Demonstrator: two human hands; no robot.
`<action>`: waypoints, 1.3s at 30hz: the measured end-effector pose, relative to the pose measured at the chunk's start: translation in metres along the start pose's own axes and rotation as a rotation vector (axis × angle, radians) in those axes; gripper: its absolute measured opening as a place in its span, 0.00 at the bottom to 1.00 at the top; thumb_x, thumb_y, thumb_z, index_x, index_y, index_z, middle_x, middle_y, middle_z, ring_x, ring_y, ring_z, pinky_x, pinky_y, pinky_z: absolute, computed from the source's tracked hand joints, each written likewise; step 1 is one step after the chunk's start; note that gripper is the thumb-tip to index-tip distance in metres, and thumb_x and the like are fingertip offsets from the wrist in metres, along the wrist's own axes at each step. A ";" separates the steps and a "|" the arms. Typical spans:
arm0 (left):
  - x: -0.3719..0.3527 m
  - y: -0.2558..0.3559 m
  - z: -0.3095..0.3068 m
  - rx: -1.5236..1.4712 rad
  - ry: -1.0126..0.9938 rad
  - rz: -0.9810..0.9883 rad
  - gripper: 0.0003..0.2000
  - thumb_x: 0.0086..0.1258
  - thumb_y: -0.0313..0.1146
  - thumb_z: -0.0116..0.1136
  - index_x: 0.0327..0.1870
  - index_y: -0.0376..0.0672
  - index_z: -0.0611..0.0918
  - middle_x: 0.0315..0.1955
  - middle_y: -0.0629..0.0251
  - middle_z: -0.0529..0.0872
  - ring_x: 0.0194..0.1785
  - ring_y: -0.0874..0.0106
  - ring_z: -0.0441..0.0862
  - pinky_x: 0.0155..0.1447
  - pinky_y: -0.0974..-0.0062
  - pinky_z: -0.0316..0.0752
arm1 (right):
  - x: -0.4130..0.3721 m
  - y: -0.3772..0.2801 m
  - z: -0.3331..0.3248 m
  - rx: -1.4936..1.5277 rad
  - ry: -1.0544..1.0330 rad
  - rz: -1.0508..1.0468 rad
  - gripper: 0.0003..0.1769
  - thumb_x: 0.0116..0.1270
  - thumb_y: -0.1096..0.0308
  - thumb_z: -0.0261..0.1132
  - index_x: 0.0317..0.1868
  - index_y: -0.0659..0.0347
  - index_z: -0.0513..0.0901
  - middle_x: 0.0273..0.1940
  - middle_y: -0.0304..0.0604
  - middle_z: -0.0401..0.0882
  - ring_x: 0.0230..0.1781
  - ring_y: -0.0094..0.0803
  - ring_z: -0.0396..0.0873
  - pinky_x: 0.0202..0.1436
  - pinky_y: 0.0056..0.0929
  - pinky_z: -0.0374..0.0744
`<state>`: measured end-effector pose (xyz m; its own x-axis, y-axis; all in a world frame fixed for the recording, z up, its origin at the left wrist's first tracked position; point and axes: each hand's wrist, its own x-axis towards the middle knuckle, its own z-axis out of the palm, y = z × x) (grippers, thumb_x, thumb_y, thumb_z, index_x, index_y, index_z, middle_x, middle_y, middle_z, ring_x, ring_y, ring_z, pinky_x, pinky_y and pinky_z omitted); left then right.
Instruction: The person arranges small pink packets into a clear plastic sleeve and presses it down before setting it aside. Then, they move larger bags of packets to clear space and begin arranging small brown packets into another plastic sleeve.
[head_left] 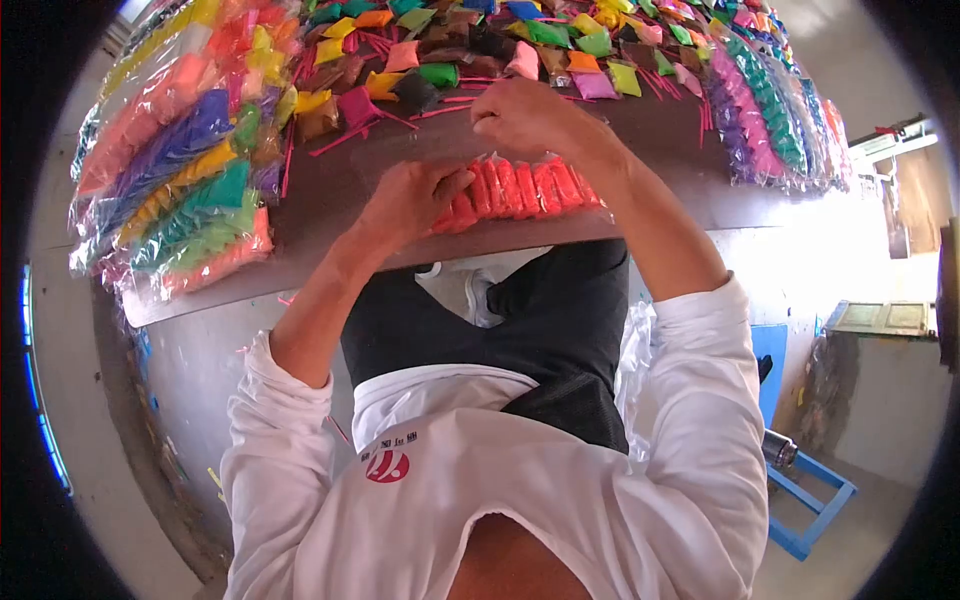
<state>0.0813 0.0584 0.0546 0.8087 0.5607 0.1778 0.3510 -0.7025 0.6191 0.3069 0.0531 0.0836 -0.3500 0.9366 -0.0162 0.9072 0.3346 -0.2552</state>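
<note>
gripping left grip: head view; fingers curled down over the left end of the row of orange packets, clenched on it.
right grip: fingers bunched tight just beyond the row's far edge; what they pinch is hidden under the knuckles.
row's place: at the near edge of the desk, between both grips, touching the left one, just short of the right one.
long axis: runs from the left grip out to its right, across the body.
nearer grip: the left.
beyond the right grip: loose colour packets.
outside the left grip: bagged packets.
outside the right grip: bagged rows.
</note>
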 end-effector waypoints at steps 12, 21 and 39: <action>0.000 -0.004 0.001 0.011 0.012 0.029 0.16 0.75 0.43 0.53 0.44 0.38 0.84 0.37 0.48 0.86 0.42 0.48 0.83 0.46 0.56 0.76 | -0.027 -0.033 -0.020 0.182 -0.036 0.007 0.12 0.66 0.63 0.59 0.42 0.64 0.79 0.36 0.51 0.81 0.39 0.46 0.79 0.45 0.42 0.76; 0.001 -0.009 0.008 0.026 0.069 0.067 0.14 0.74 0.41 0.53 0.48 0.42 0.85 0.37 0.48 0.86 0.42 0.48 0.84 0.46 0.55 0.77 | -0.036 -0.026 -0.005 0.178 0.018 -0.099 0.16 0.56 0.65 0.70 0.43 0.64 0.79 0.39 0.51 0.81 0.42 0.46 0.80 0.47 0.41 0.77; -0.012 0.000 -0.042 -0.013 0.136 -0.130 0.20 0.77 0.45 0.52 0.45 0.33 0.84 0.35 0.55 0.87 0.42 0.68 0.84 0.49 0.68 0.76 | -0.060 -0.042 0.023 -0.108 0.295 -0.188 0.05 0.63 0.68 0.60 0.38 0.57 0.79 0.36 0.48 0.76 0.43 0.51 0.80 0.42 0.48 0.79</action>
<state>0.0518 0.0697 0.0846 0.6857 0.7007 0.1969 0.4411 -0.6153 0.6534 0.2842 -0.0195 0.0736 -0.4450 0.8420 0.3051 0.8581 0.4984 -0.1238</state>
